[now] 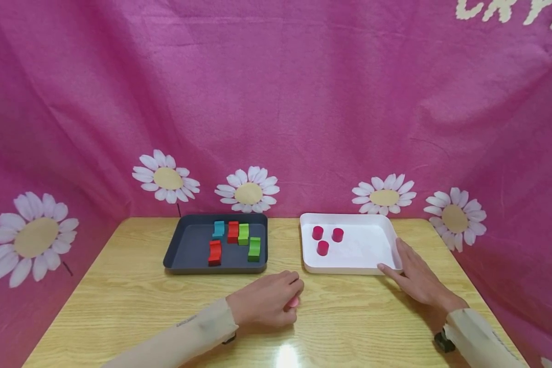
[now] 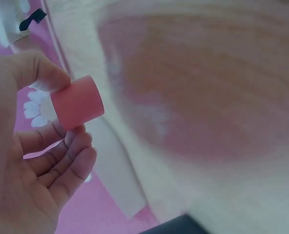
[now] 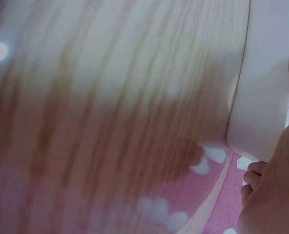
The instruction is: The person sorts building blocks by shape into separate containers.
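Observation:
My left hand (image 1: 276, 301) rests on the wooden table (image 1: 133, 301) in front of the trays and pinches a small pink cylinder (image 1: 294, 302) between thumb and fingers. The left wrist view shows the pink cylinder (image 2: 77, 102) held at the fingertips. My right hand (image 1: 411, 273) lies flat with straight fingers against the near right corner of the white tray (image 1: 372, 245). In the right wrist view the white tray (image 3: 264, 83) has a fingertip on its rim. Three red cylinders (image 1: 322, 247) stand in the white tray's left part.
A dark grey tray (image 1: 188, 250) to the left holds several curved blocks: a blue block (image 1: 219, 228), red blocks (image 1: 215, 252) and green blocks (image 1: 254, 249). A pink cloth with daisies (image 1: 276, 102) hangs behind and beside the table.

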{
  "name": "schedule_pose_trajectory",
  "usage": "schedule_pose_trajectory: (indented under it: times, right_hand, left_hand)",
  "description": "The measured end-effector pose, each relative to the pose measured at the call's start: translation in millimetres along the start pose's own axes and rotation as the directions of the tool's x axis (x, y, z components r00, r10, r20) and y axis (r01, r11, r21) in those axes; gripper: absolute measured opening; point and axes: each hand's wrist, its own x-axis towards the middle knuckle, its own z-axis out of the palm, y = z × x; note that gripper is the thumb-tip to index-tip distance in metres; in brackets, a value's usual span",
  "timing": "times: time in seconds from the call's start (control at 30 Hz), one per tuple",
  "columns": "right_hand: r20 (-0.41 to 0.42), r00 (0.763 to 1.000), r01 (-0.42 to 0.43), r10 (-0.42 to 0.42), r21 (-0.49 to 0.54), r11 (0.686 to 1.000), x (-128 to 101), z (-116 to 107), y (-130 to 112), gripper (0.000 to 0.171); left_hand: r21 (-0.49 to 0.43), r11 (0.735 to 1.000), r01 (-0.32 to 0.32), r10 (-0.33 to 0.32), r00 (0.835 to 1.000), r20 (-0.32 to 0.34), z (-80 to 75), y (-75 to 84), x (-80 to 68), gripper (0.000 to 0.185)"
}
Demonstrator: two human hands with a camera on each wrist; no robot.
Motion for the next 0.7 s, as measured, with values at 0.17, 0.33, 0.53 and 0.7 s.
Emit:
schedule_pose_trajectory:
  times: [0.17,0.33,0.53,0.7]
  right_hand:
    - [0.003,1.0,-0.008,0.008,0.0,1.0,0,-1,-2,0.11]
    - [0.0,1.0,-0.013,0.013,-0.007,1.0,2,-5,-2,0.11]
    - [-0.007,1.0,-0.003,0.003,-0.002,1.0,2,-5,0,0.109]
    - [0.01,1.0,-0.008,0.008,0.007,1.0,0,-2,0,0.11]
  left_hand:
    - [0.032,0.999,-0.019,0.021,0.998,-0.055,-15.4,1.3,6.0,0.029]
    - [0.141,0.987,-0.079,0.101,0.982,-0.158,-34.8,6.3,24.8,0.022]
    - [0.213,0.974,-0.079,0.121,0.974,-0.194,-51.2,6.7,61.7,0.023]
    - [0.266,0.963,-0.05,0.121,0.958,-0.26,-57.1,6.3,96.0,0.024]
